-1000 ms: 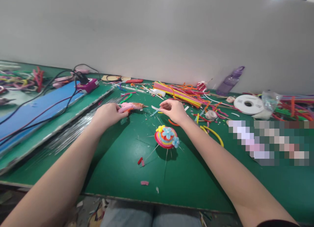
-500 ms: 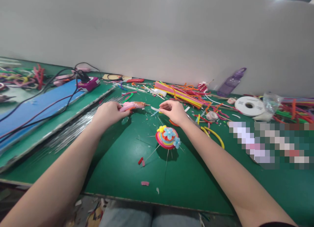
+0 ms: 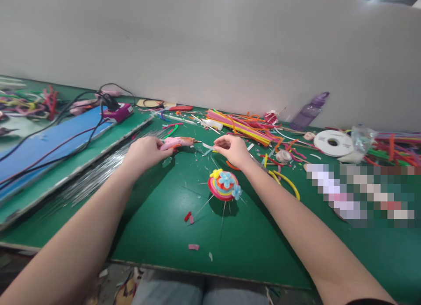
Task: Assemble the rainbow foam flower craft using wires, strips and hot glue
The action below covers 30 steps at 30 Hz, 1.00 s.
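My left hand [image 3: 144, 152] is closed round a pink glue gun [image 3: 179, 142], whose nozzle points right. Facing that nozzle, a short white strip [image 3: 208, 146] sticks out from the fingertips of my right hand [image 3: 233, 150], which pinches it. A small gap separates nozzle and strip. Just below my right hand stands a striped, domed ornament [image 3: 223, 188] in pink, blue, yellow and orange, with blue and yellow flowers on it. Thin wires spread from it over the green table [image 3: 158, 235].
Behind my hands lies a bundle of coloured pipe cleaners [image 3: 240, 127]. Yellow-handled scissors [image 3: 287, 182] lie beside my right forearm. A white spool [image 3: 333, 142] and a purple bottle [image 3: 309, 112] are at the right. Loose wires [image 3: 98, 173] and a purple power strip [image 3: 119, 113] with cables are at the left.
The whole view has shifted very slightly. Both hands keep the same place and hold.
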Tool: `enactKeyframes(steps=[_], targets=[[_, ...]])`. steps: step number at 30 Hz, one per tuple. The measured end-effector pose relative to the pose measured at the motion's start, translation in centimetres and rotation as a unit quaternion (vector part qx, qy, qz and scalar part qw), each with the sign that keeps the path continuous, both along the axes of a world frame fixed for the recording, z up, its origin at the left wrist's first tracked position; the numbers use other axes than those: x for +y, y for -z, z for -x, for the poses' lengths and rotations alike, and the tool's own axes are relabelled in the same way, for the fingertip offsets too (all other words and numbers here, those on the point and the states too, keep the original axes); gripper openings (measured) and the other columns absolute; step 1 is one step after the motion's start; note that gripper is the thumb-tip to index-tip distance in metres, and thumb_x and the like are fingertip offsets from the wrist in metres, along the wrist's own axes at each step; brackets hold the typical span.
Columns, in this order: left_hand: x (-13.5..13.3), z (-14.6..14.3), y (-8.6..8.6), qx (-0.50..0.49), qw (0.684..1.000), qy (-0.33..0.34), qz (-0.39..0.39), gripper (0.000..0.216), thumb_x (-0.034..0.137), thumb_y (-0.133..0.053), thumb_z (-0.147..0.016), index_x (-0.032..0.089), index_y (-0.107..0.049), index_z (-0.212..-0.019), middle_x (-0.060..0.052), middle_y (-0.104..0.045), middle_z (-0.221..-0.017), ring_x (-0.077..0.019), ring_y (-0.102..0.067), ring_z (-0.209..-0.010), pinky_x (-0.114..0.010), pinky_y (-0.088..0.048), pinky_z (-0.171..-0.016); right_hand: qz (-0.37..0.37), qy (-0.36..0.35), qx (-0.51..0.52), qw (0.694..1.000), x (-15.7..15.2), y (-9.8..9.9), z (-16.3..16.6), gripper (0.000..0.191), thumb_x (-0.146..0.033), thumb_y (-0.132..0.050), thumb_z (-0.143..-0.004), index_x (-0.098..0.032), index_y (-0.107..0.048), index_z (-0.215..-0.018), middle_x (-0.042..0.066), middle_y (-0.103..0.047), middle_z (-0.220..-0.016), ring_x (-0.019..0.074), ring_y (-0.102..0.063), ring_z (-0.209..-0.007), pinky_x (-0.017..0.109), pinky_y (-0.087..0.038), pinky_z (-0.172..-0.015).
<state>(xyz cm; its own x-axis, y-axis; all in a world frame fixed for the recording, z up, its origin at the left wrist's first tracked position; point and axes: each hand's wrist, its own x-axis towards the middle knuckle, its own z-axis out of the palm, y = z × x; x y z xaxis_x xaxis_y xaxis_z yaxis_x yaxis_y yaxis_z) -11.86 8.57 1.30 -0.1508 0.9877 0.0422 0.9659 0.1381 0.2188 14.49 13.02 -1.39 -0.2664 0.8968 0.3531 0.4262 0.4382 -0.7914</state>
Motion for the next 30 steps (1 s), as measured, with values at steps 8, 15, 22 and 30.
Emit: enactKeyframes(steps=[8,15,22,30], targets=[[0.05,0.12,0.14,-0.004,1.0,0.007,-0.003,0.049,0.065,-0.051,-0.07,0.022,-0.07,-0.085,-0.007,-0.069,-0.078,-0.0246,-0.06,-0.073,-0.029,-0.036,-0.058,0.001,0.0,-0.006,1.0,-0.14,-0.14,0.07,0.01,-0.013,-0.068,-0.073,-0.016,-0.068,-0.083,0.005,-0.073,-0.081,0.0158,-0.069,-0.074,0.034,-0.057,-0.077],[0.25,0.42,0.45,-0.01,1.0,0.013,-0.01,0.046,0.064,-0.052,-0.07,0.023,-0.07,-0.082,-0.008,-0.069,-0.076,-0.0271,-0.062,-0.073,-0.031,-0.036,-0.056,0.006,0.001,-0.013,1.0,-0.27,-0.25,0.08,0.009,-0.014,-0.067,-0.074,-0.016,-0.068,-0.083,0.005,-0.073,-0.081,0.0164,-0.07,-0.075,0.035,-0.056,-0.078],[0.1,0.38,0.29,-0.019,1.0,0.017,-0.012,0.044,0.063,-0.053,-0.071,0.023,-0.07,-0.08,-0.008,-0.07,-0.076,-0.0268,-0.063,-0.073,-0.031,-0.036,-0.055,0.006,0.001,-0.016,1.0,-0.25,-0.22,0.08,0.009,-0.014,-0.067,-0.074,-0.017,-0.068,-0.082,0.005,-0.073,-0.081,0.0164,-0.069,-0.075,0.035,-0.056,-0.078],[0.17,0.37,0.4,-0.018,1.0,0.015,-0.011,0.045,0.063,-0.053,-0.071,0.023,-0.07,-0.081,-0.007,-0.07,-0.076,-0.0268,-0.063,-0.073,-0.031,-0.036,-0.056,0.005,-0.001,-0.013,1.0,-0.2,-0.12,0.07,0.01,-0.015,-0.067,-0.074,-0.016,-0.068,-0.084,0.006,-0.073,-0.082,0.0158,-0.069,-0.076,0.033,-0.056,-0.078]])
